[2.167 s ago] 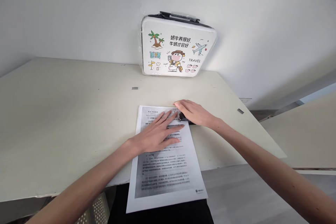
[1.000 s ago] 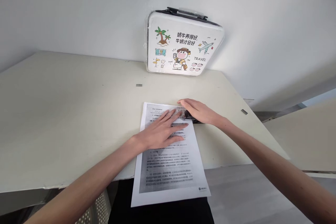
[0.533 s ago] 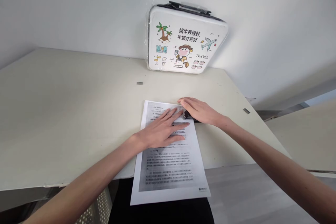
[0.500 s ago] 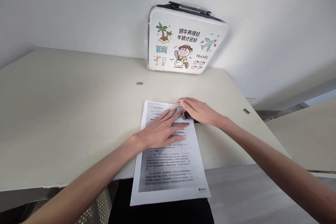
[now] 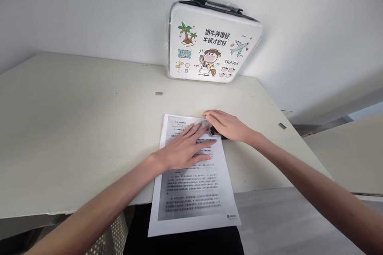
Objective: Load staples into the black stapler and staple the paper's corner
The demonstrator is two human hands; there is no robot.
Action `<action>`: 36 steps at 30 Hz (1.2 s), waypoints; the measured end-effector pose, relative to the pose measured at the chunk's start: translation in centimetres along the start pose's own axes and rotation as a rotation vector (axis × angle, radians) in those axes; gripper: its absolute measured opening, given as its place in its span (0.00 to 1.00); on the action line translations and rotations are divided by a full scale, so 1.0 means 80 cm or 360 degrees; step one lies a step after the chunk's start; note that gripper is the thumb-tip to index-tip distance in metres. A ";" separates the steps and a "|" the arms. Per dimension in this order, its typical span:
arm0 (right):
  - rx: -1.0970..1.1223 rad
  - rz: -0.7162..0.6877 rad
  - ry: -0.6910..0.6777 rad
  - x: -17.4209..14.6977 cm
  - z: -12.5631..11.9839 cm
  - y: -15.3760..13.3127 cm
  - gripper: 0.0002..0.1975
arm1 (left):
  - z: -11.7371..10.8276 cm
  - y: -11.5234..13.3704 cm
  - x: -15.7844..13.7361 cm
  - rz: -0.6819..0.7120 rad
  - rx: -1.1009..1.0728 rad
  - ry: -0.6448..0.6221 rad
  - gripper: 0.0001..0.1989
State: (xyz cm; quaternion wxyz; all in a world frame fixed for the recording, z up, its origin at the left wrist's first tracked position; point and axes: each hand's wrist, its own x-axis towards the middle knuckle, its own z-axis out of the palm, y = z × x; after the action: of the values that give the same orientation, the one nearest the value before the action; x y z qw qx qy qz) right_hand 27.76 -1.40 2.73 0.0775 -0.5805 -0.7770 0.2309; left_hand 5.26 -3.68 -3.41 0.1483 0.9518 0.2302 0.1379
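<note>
A printed sheet of paper (image 5: 191,207) lies on the table with its lower end hanging past the near edge. Flat on its upper half rests my left hand (image 5: 187,149), fingers spread. My right hand (image 5: 229,125) is closed over a small black stapler (image 5: 214,131) at the paper's upper right edge. Most of the stapler is hidden under that hand, and I cannot see whether its jaws are pressed together. The left fingertips are close beside it.
A white case (image 5: 215,44) with cartoon prints and a black handle leans against the wall behind. One small grey strip (image 5: 158,93), like a row of staples, lies on the pale table (image 5: 74,127); another small grey piece (image 5: 281,126) is near the right edge.
Both hands, the paper and the stapler keep their places relative to each other. Only the camera view has shifted very slightly.
</note>
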 end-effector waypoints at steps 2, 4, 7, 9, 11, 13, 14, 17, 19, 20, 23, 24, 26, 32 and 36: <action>-0.0016 -0.0004 0.0002 0.000 0.000 -0.001 0.25 | 0.000 0.000 0.000 -0.0001 0.0009 0.0000 0.30; -0.0028 -0.0008 -0.0001 0.000 0.001 -0.002 0.25 | 0.000 0.001 0.001 0.0003 0.0014 0.0000 0.30; -0.0041 -0.0004 -0.0002 0.000 0.001 -0.003 0.25 | -0.001 0.001 0.001 0.0003 0.0012 -0.0005 0.30; -0.0053 -0.0003 -0.0005 0.000 0.002 -0.003 0.25 | -0.001 0.001 0.001 -0.0003 0.0008 -0.0022 0.30; -0.0073 -0.0007 -0.0008 0.001 0.002 -0.004 0.25 | 0.000 0.002 0.001 -0.0017 0.0000 -0.0041 0.30; -0.0090 -0.0015 -0.0005 0.001 0.003 -0.004 0.25 | 0.000 0.002 0.000 -0.0032 -0.0007 -0.0052 0.30; -0.0097 -0.0017 0.0000 0.002 0.004 -0.004 0.25 | -0.001 0.002 0.000 -0.0036 -0.0010 -0.0053 0.30; -0.0122 -0.0023 0.0012 0.002 0.006 -0.002 0.25 | -0.001 0.003 0.000 -0.0025 -0.0028 -0.0026 0.29; -0.0161 -0.0032 0.0021 0.003 0.009 -0.001 0.25 | -0.001 0.002 -0.001 -0.0015 -0.0045 0.0016 0.29; -0.0185 -0.0041 0.0027 0.004 0.010 0.000 0.25 | -0.001 0.002 -0.002 -0.0013 -0.0053 0.0034 0.28; -0.0263 -0.0071 0.0055 0.005 0.014 0.003 0.25 | 0.002 0.002 -0.003 -0.0032 -0.0063 0.0054 0.28; -0.0284 -0.0079 0.0063 0.006 0.016 0.003 0.25 | 0.003 0.002 -0.003 -0.0043 -0.0064 0.0053 0.28; -0.0328 -0.0094 0.0065 0.007 0.019 0.003 0.25 | 0.004 0.002 -0.003 -0.0058 -0.0069 0.0045 0.29; -0.0588 -0.0111 0.0136 0.013 0.037 0.000 0.26 | 0.006 0.002 -0.003 -0.0097 -0.0109 0.0008 0.28; -0.0595 -0.0131 0.0157 0.016 0.039 -0.002 0.26 | 0.002 0.003 -0.002 -0.0098 -0.0109 0.0006 0.28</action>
State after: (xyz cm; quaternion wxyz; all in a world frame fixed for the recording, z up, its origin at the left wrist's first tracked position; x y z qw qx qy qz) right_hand 25.99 -1.04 -0.10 0.0156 -0.5631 -0.8247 0.0505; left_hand 5.27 -4.02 -3.52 0.1845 0.9384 0.2548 0.1428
